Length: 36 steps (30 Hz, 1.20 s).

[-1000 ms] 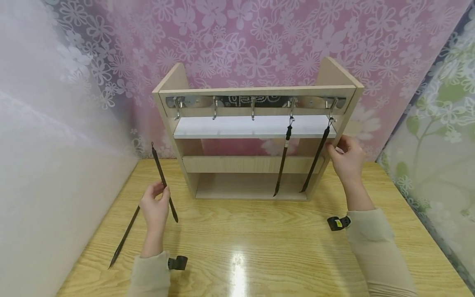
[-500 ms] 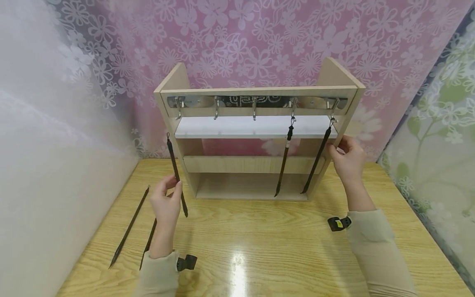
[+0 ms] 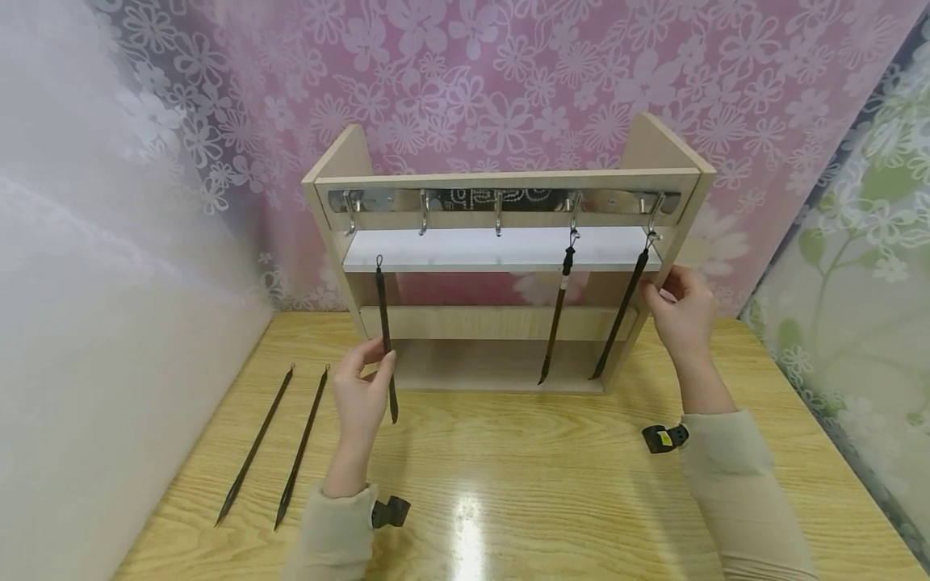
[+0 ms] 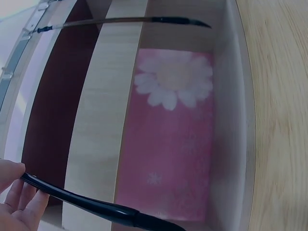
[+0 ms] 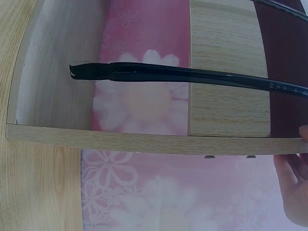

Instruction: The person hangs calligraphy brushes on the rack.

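My left hand [image 3: 366,387] pinches a dark calligraphy brush [image 3: 383,305] by its handle, with the hanging loop up and the tip down. It stands in front of the left part of a wooden rack [image 3: 508,179]. My right hand [image 3: 681,311] grips the rack's right side panel, thumb in front. Two more brushes hang by loops from the right hooks: a brown-handled brush [image 3: 556,315] and a black brush [image 3: 620,315]. In the left wrist view the held brush [image 4: 86,201] runs from the fingertips to the lower edge. The right wrist view shows the hanging black brush [image 5: 183,74].
Two dark brushes, one outer [image 3: 254,445] and one inner [image 3: 301,448], lie on the wooden table [image 3: 508,484] at the left. A metal strip carries several hooks; the left hook [image 3: 350,214] and middle hook [image 3: 497,214] hold nothing. Walls rise left, right and behind.
My left hand has carried the brush rightward from the table's left side to the front of the rack, uncovering the two lying brushes. My right hand has stayed on the side panel.
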Motion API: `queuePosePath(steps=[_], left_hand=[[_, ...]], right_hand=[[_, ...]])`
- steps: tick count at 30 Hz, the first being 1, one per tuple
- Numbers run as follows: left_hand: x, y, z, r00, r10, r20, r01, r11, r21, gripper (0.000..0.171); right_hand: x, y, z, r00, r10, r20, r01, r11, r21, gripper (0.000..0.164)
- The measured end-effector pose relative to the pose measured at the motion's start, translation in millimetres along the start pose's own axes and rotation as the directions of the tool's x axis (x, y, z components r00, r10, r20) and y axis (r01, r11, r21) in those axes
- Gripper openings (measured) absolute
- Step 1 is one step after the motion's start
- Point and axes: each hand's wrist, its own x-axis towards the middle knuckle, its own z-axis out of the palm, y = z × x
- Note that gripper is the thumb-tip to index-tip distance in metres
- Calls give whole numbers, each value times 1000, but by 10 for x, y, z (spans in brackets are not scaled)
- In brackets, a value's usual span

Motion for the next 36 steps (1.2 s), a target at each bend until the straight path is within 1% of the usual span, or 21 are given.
queuePosePath(steps=[3,4,5,6,8,9,10,11,12,13,15,16,17,19,24,25,27,29,34,36], left_hand=[[0,85,114,1000,4,0,-4,996,-86,28],[16,175,142,1000,-3,-2,3,993,-117,27],[24,156,178,1000,-5,1,5,993,-120,27],[48,266,203,1000,1,-2,-2,988,-152,26],[124,610,205,999,-29,28,33,983,-182,25],[120,647,238,998,-40,44,49,976,-213,23],[169,822,239,998,-40,47,49,975,-215,24],[188,911,254,998,-40,54,52,972,-230,23],[189,945,274,998,-35,55,47,971,-233,24],[215,1075,269,996,-50,74,66,972,-227,23],[243,1223,298,996,-38,78,55,973,-225,23],[296,1413,281,996,-40,80,56,975,-214,24],[313,1508,282,994,-51,92,70,976,-208,25],[327,1569,334,995,-41,95,62,972,-229,27],[358,1724,435,991,-55,122,82,970,-230,22],[382,1839,420,987,-78,143,106,975,-198,20],[398,1903,453,983,-92,158,121,976,-183,19],[421,2017,465,979,-106,175,137,975,-176,19],[461,2258,489,975,-108,194,141,977,-163,18],[464,2296,510,974,-110,199,144,976,-161,18]], right_hand=[[-4,-4,-3,1000,3,4,-3,1000,-1,26],[-4,-4,-4,1000,4,4,-4,1000,-1,26],[-5,-6,-5,1000,6,5,-6,1000,-1,26],[-5,-6,-6,1000,8,5,-8,1000,-1,26],[-3,-8,-7,1000,9,3,-9,1000,-2,26],[-2,-8,-8,1000,8,2,-8,1000,-2,26],[0,-8,-8,1000,6,0,-6,1000,-2,26],[1,-9,-9,1000,4,-1,-4,1000,-1,26],[3,-9,-9,1000,3,-1,-3,1000,2,26],[4,-10,-9,1000,0,-2,0,1000,5,26],[6,-10,-8,1000,-5,-4,5,1000,10,26],[6,-10,-7,1000,-7,-6,7,1000,11,26],[7,-9,-5,1000,-8,-6,8,1000,11,26],[7,-7,-2,1000,-8,-7,8,1000,9,25],[10,8,11,1000,-5,-8,5,1000,9,25],[11,11,13,1000,-6,-10,6,1000,8,25],[12,14,15,1000,-4,-11,4,1000,10,25],[11,12,14,1000,0,-10,0,1000,10,26],[7,0,9,1000,10,-6,-10,1000,7,27],[5,-1,8,1000,9,-6,-9,1000,5,27]])
